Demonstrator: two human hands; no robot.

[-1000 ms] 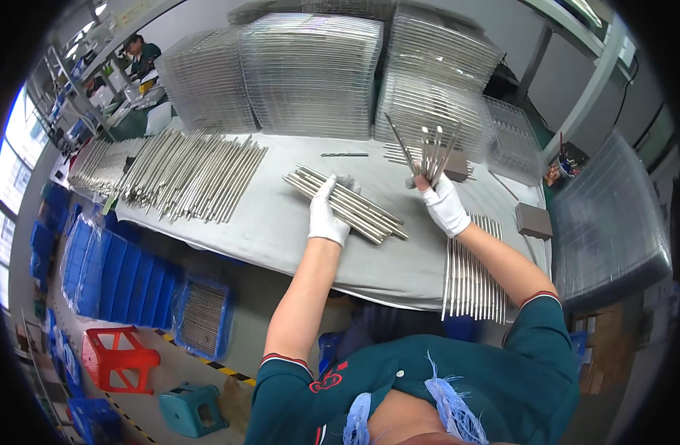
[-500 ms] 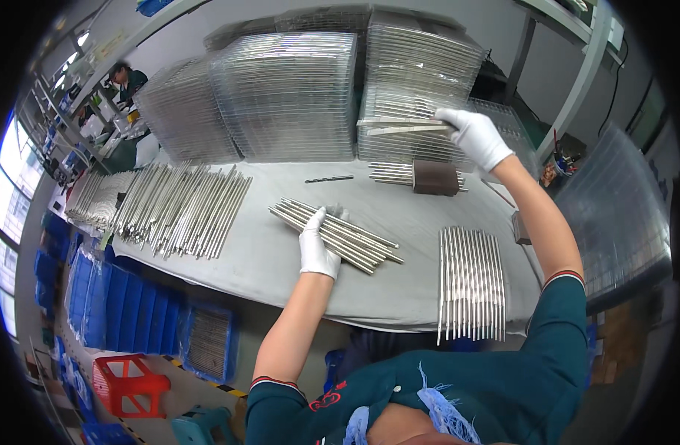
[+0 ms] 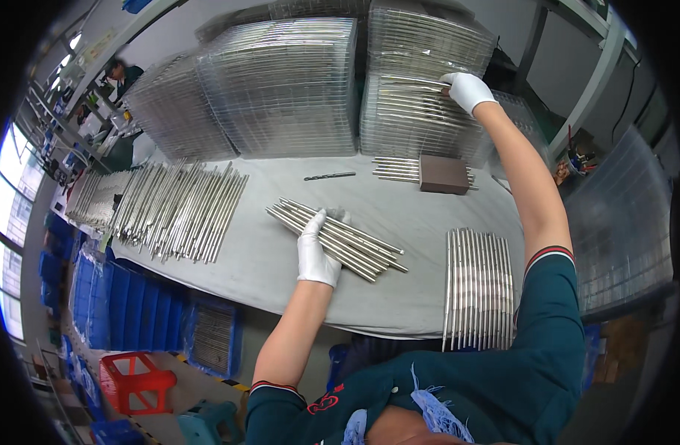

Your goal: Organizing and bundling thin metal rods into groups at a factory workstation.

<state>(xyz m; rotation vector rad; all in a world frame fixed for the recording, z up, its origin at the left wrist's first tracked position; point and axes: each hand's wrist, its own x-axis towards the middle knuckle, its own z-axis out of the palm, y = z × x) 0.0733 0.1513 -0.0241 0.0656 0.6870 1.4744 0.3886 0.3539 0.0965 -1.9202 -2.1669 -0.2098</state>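
Note:
A loose bundle of shiny metal rods [image 3: 355, 245] lies slantwise across my gloved left hand [image 3: 315, 256], held just above the grey cloth in the middle of the table. The thumb is over the rods and the fingertips show behind them. My right hand [image 3: 470, 92], also in a white glove, reaches to the right-hand stack of clear plastic trays [image 3: 429, 48]. Its fingers are closed on thin metal rods [image 3: 414, 84] that point left along the stack front; how many is hard to make out.
A row of rods [image 3: 479, 289] lies at the table's front right, and a wide heap of rods [image 3: 180, 208] at the left. A brown block [image 3: 444, 174] sits over more rods. Nearby lies a dark drill bit [image 3: 329, 176]. A red stool [image 3: 137, 382] stands on the floor.
My right hand has moved up and slightly left, bringing its rods from in front of the tray stack to close against it. The left hand's bundle has hardly moved.

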